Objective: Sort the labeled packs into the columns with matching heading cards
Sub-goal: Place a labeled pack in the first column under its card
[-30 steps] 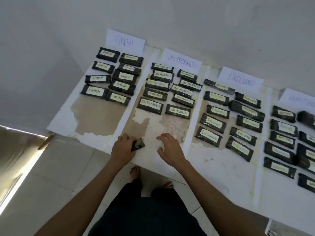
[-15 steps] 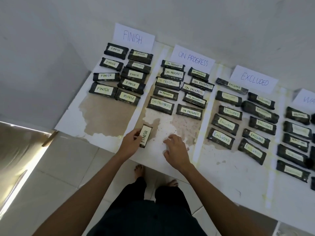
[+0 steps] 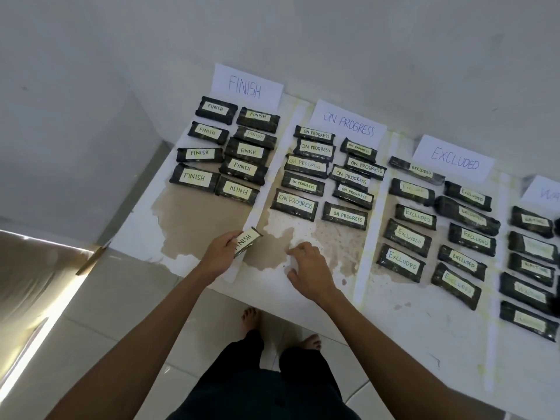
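My left hand [image 3: 219,251] grips a dark pack labelled FINISH [image 3: 246,241] just above the near edge of the white table [image 3: 394,331], at the foot of the first column. That column, under the FINISH card [image 3: 247,85], holds several FINISH packs [image 3: 194,177]. The ON PROGRESS card [image 3: 348,125] heads several matching packs [image 3: 295,201]. Several EXCLUDED packs [image 3: 401,260] lie under the EXCLUDED card [image 3: 454,159]. A fourth card [image 3: 544,192], cut by the frame, tops several packs [image 3: 530,247]. My right hand [image 3: 309,269] hovers with curled fingers over the table, holding nothing.
White tape strips [image 3: 371,237] divide the columns. Worn brown patches [image 3: 327,237] mark the table below the first two columns. A wall rises right behind the cards. A wooden strip [image 3: 92,259] lies by the table's left corner. My bare feet [image 3: 251,318] stand on the tiled floor.
My left hand has turned the pack so its FINISH label faces up and has carried it slightly forward toward the first column. My right hand has stayed close by, empty.
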### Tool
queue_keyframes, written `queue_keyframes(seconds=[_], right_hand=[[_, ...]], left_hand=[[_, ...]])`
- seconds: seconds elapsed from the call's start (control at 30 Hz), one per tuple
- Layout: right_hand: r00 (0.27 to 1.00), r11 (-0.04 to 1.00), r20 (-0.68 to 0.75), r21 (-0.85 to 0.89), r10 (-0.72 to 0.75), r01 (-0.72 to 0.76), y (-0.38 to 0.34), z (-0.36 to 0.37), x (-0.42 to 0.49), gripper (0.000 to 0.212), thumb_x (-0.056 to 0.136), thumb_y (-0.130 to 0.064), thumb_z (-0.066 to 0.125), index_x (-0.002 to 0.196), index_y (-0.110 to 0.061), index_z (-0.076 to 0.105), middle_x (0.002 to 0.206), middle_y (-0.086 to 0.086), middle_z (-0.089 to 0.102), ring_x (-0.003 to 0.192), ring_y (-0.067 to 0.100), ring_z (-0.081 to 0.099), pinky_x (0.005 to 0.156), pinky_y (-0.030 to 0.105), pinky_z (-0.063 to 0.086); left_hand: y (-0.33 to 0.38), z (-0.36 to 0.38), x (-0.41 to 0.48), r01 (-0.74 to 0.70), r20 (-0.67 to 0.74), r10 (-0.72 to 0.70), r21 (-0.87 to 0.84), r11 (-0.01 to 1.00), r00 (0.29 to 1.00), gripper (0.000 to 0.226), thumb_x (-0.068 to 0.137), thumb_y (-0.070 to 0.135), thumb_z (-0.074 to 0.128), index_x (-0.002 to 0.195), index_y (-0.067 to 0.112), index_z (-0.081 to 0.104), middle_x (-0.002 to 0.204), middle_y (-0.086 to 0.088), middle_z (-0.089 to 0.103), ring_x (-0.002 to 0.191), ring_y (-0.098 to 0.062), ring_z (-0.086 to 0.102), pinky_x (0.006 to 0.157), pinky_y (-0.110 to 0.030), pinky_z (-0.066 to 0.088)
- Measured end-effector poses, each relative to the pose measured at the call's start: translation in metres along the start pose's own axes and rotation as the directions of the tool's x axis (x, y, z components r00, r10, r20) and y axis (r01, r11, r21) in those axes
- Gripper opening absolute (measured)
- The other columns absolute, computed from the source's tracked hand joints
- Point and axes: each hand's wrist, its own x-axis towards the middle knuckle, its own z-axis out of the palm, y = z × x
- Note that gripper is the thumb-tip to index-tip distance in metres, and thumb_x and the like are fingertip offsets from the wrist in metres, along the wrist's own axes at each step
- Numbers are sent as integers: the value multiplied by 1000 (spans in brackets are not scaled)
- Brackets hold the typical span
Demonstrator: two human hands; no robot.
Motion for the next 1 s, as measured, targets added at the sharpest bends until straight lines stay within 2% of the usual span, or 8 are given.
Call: queue_keyframes(seconds=[0.1,0.23,0.27,0.37,0.5,0.67,0.9,1.0], right_hand=[[1000,1000,-3,-10,-30,30,-16,1,19,40,86,-21,56,126,-18,53,128,9,47,114,25,45,97,36,41],[997,996,-11,-63,-70,69,-33,9,43,41,83,-20,57,123,-13,56,123,13,49,110,30,47,90,39,45],[997,995,-15,-66,-76,75,-36,11,48,41,82,-20,58,122,-12,56,124,15,49,111,31,47,90,41,45],[997,994,-24,-85,-72,70,-41,15,60,40,80,-20,59,120,-12,57,128,15,48,116,31,44,94,41,43],[996,994,-55,-87,-68,63,-40,22,66,37,78,-18,62,115,-12,60,128,14,49,118,31,44,96,42,44],[993,994,-78,-73,-87,81,-35,29,63,39,77,-17,61,115,-11,60,132,16,50,122,32,45,99,44,42],[996,996,-18,-48,-82,81,-31,28,57,44,83,-21,56,126,-15,55,143,15,43,132,34,37,109,48,31],[996,995,23,-32,-92,92,-28,25,57,45,81,-16,60,126,-13,57,140,19,46,129,37,41,108,51,35]], left_hand=[[2,-13,6,59,77,-50,-120,991,996,32,98,22,41,126,17,55,123,-5,58,105,-17,53,83,-27,45],[7,-31,18,-54,136,60,-45,998,989,28,88,15,60,115,19,60,95,-3,61,77,-13,56,57,-20,49],[7,-34,26,-89,128,85,20,996,988,29,86,13,61,115,19,60,92,-4,56,76,-16,55,60,-25,50],[0,-47,57,-156,32,153,241,958,988,50,80,12,69,127,16,53,108,-7,45,97,-18,45,89,-33,43],[-3,-63,91,-254,-11,295,481,839,956,54,71,14,75,122,22,58,117,-5,54,112,-30,42,95,-40,31],[-14,-67,96,-319,78,334,556,768,939,52,74,8,70,120,28,58,125,1,48,120,-27,30,96,-33,17],[-18,-63,93,-301,39,343,577,759,938,52,75,8,68,121,28,56,128,-3,43,120,-29,32,101,-38,18],[-16,-61,89,-288,23,344,603,744,939,53,74,10,68,122,29,55,132,-3,41,122,-31,30,103,-44,19]])
